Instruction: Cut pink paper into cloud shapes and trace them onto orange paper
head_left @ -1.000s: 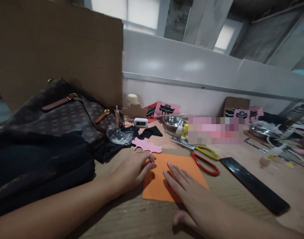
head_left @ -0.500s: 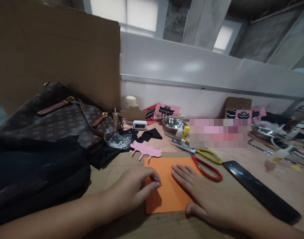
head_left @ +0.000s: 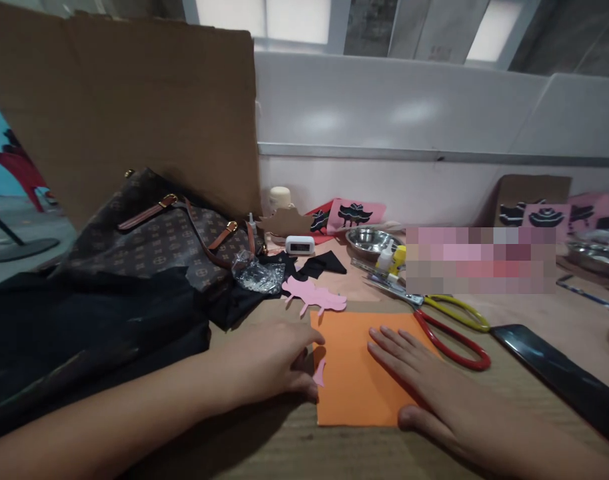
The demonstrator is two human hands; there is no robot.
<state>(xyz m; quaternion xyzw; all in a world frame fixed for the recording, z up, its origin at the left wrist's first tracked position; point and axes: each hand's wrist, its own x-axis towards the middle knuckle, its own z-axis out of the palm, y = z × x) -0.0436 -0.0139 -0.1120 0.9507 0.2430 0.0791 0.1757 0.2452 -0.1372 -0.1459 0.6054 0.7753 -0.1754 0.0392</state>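
Note:
An orange foam or paper sheet [head_left: 354, 393] lies flat on the cardboard work surface. Spread flat over its right side is my right hand [head_left: 424, 380], fingers stretched out. My left hand [head_left: 284, 360] is at the sheet's left edge, thumb and forefinger apart. Between those fingertips a small curved pink scrap [head_left: 320, 373] shows on the sheet, close to the thumb. Just beyond the sheet's far edge lies a pink animal-shaped cutout [head_left: 314, 297]. Scissors [head_left: 454, 333] with one red and one yellow handle rest at the upper right of the sheet.
A brown patterned handbag [head_left: 159, 233] and dark cloth [head_left: 94, 333] fill the left. Behind stand a white digital timer [head_left: 300, 245], a metal bowl [head_left: 369, 241], a yellow glue bottle [head_left: 398, 259] and black fabric pieces [head_left: 329, 262]. A long black object [head_left: 549, 367] lies right.
My left thumb and forefinger have moved apart, and the pink scrap now shows between them. My right hand stays flat on the sheet. The view has turned a little left.

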